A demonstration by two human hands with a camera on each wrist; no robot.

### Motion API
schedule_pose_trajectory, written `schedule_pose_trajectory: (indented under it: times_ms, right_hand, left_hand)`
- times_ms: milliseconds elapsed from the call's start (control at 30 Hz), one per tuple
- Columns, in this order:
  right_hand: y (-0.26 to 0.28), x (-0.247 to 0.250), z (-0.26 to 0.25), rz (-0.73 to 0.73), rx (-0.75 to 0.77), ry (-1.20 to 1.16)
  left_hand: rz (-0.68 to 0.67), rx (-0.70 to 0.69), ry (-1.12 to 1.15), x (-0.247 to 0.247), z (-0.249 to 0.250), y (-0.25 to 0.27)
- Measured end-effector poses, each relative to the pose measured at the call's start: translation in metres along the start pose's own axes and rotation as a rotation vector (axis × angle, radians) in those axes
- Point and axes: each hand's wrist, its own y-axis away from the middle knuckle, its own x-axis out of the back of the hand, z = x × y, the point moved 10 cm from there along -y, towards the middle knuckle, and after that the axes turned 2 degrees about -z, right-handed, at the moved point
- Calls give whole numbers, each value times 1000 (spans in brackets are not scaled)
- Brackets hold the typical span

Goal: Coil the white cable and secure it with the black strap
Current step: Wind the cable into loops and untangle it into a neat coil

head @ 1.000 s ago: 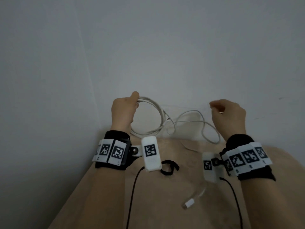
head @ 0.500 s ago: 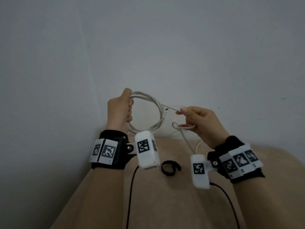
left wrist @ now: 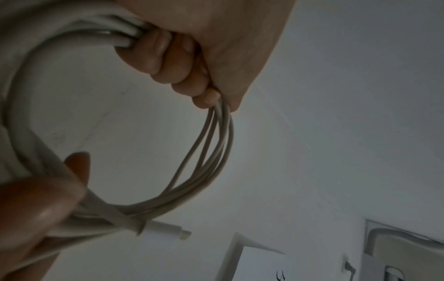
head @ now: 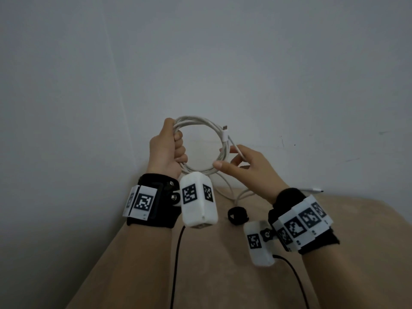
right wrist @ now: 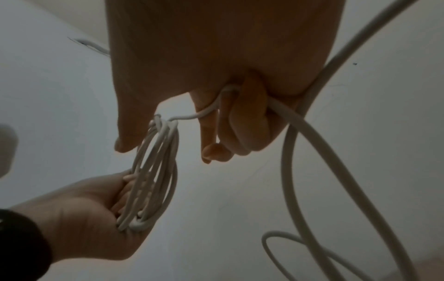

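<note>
Grey wall (head: 223,63) behind, tan bench (head: 211,264) below. Left hand (head: 166,150) fisted round white cable (head: 200,122) coil, several loops bunched in grip, held upright in air. Right hand (head: 249,168) at coil's far side, curled fingers (right wrist: 250,121) pinching loose strand; thumb and forefinger extended. Connector (head: 225,131) juts at coil top. Slack trails down to bench. Black strap (head: 238,215) lies on bench between wrists, untouched.
</note>
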Motion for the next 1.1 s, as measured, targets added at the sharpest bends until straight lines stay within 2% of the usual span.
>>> schedule_pose_trajectory:
  times_ms: [100, 267, 367, 533, 667, 767, 1000, 1100]
  right_hand:
    - [0, -6, -3, -5, 22, 10]
    - [-1, -12, -3, -26, 35, -104]
    - [-3, -10, -4, 15, 51, -210]
    - [-2, -7, 1, 44, -13, -500]
    - [-3, -1, -1, 113, 10, -499]
    - [-5, 4, 0, 124, 55, -531]
    - [-9, -3, 7, 17, 20, -963]
    - [-7, -4, 7, 8, -8, -983]
  left_hand:
    - [-14, 18, 2, -4, -4, 0]
    - [-41, 55, 19, -14, -12, 0]
    - [-64, 103, 70, -19, -19, -1]
    - [-122, 240, 217, -30, -38, 0]
    - [-144, 258, 246, -36, -42, 1]
    - [-212, 279, 234, -46, -44, 5]
    - [-391, 317, 247, -64, -47, 10]
    - [-487, 362, 286, -70, -46, 16]
